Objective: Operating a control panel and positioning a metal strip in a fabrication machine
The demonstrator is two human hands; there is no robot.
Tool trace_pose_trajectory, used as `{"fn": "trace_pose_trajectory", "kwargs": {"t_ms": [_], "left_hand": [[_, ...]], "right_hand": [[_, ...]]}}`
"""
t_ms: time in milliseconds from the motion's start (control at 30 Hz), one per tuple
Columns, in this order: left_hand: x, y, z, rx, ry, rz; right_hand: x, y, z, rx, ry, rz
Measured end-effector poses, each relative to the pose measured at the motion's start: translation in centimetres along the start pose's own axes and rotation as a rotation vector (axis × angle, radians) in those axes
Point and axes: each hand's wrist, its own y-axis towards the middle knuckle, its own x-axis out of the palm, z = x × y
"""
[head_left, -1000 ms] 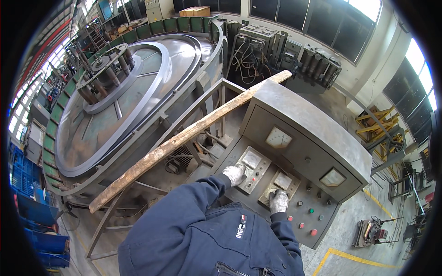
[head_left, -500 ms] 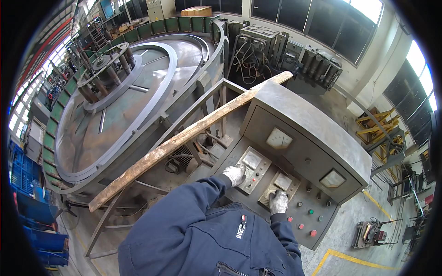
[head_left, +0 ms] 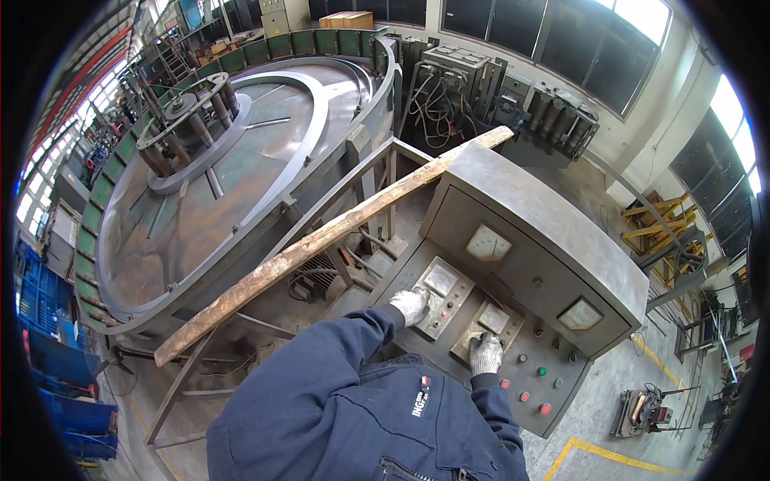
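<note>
My left hand (head_left: 411, 306), in a whitish knit glove, rests with curled fingers on the lower left of a small control module (head_left: 440, 280) with a pale meter and a red button. Beside it my right hand (head_left: 485, 353), gloved alike, is curled over the lower part of a second module (head_left: 492, 318). What the fingers grip there is hidden under them. Both modules are set in a sloping grey control console (head_left: 505, 280). Behind, to the left, lies a big round machine table (head_left: 233, 152) with a pale metal ring (head_left: 319, 120) on it.
A long wooden pole (head_left: 321, 248) slants across a metal frame left of the console. Push buttons, one a red button (head_left: 545, 409), sit right of my hand. Cables (head_left: 433, 112) hang from equipment behind. A small wheeled cart (head_left: 646, 410) stands on the floor at the right.
The round table has turned: its slots and the pale ring lie at different angles, with the ring further toward the right and back. Both hands keep their places on the modules.
</note>
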Motion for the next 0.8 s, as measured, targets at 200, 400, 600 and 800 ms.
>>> {"fn": "trace_pose_trajectory", "kwargs": {"t_ms": [200,400,600,800], "left_hand": [[0.2,0.1,-0.1,-0.015,-0.001,-0.006],[0.2,0.0,0.1,-0.023,-0.001,-0.005],[0.2,0.3,0.0,-0.036,-0.001,-0.024],[0.8,0.4,-0.6,-0.004,-0.003,-0.006]], "right_hand": [[-0.5,0.0,-0.4,0.020,-0.001,-0.022],[-0.5,-0.2,-0.5,0.018,-0.014,-0.003],[-0.7,-0.1,-0.6,0.014,-0.015,0.000],[-0.1,-0.1,-0.2,0.016,-0.019,-0.011]]}}
